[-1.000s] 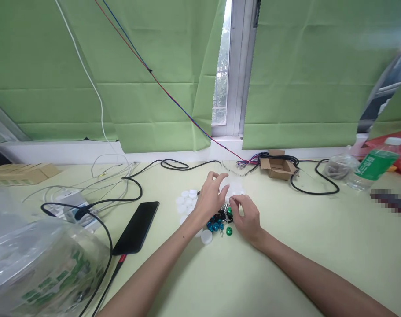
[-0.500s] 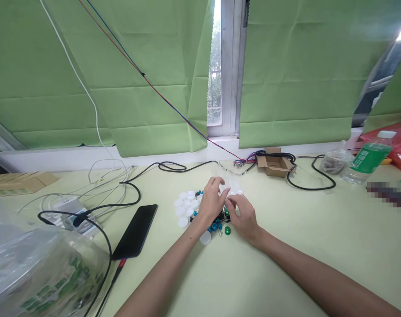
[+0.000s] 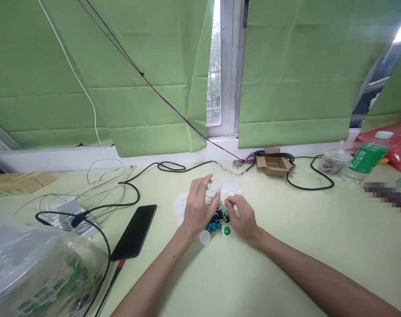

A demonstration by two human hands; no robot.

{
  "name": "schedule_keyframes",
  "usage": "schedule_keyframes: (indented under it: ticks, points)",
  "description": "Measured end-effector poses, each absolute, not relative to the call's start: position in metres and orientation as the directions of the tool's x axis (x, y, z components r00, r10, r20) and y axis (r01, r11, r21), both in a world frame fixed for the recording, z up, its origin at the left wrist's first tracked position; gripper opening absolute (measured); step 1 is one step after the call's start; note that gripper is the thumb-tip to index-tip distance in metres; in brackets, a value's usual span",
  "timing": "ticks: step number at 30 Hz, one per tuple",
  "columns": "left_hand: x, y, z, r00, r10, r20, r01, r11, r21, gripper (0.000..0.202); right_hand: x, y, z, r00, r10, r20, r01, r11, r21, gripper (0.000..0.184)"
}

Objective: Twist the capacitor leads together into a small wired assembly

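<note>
My left hand (image 3: 199, 207) is over the left part of a pile of small parts, its thumb and fingers apart and nothing visible between them. My right hand (image 3: 242, 215) is at the pile's right edge, thumb and forefinger pinched together; what they hold is too small to make out. Between the hands lie shiny blue beads (image 3: 214, 226), thin metal pieces and black bits. A green bead (image 3: 227, 230) sits just below the right fingers. White round caps (image 3: 179, 205) are partly hidden behind my left hand, and a single white cap (image 3: 204, 237) lies in front of it.
A black phone (image 3: 134, 232) with a cable lies left of my left arm. Further left are a clear plastic bag (image 3: 45, 273) and a tangle of cables. At the back stands an open cardboard box (image 3: 274, 166); a bottle with a green label (image 3: 367, 158) is at the right.
My left hand has moved left, away from my right fingertips, and its fingers have spread, uncovering more of the pile. My right hand has stayed almost in place, still pinched.
</note>
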State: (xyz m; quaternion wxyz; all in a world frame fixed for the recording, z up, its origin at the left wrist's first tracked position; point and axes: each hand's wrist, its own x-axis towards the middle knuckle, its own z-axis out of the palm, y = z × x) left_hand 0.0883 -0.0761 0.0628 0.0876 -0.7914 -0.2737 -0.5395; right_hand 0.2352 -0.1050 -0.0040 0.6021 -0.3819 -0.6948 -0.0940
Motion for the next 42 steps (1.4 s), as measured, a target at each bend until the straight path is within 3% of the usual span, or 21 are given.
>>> schedule_keyframes:
  ticks: [6, 13, 21, 26, 42]
  points:
    - [0.056, -0.071, 0.047, 0.306, 0.21, 0.929, 0.606, -0.795, -0.02, 0.04, 0.234, -0.106, -0.003, 0.007, 0.405, 0.914, 0.638, 0.702, -0.316, 0.015]
    - [0.037, -0.065, 0.032, 0.312, 0.403, 0.86, 0.618, -0.774, 0.139, 0.032, 0.232, -0.111, -0.003, 0.054, 0.449, 0.892, 0.631, 0.677, -0.379, 0.014]
    - [0.04, -0.074, 0.025, 0.53, 0.622, 0.577, 0.682, -0.717, 0.147, 0.031, 0.23, -0.114, -0.004, 0.281, 0.648, 0.708, 0.386, 0.6, -0.701, 0.012]
    - [0.042, -0.073, 0.021, 0.56, 0.644, 0.522, 0.677, -0.718, 0.159, 0.032, 0.228, -0.115, -0.001, 0.36, 0.725, 0.587, 0.224, 0.544, -0.809, 0.012]
    - [0.047, -0.078, 0.022, 0.528, 0.658, 0.537, 0.657, -0.717, 0.233, 0.036, 0.227, -0.111, 0.004, 0.314, 0.846, 0.432, 0.002, 0.454, -0.891, 0.018]
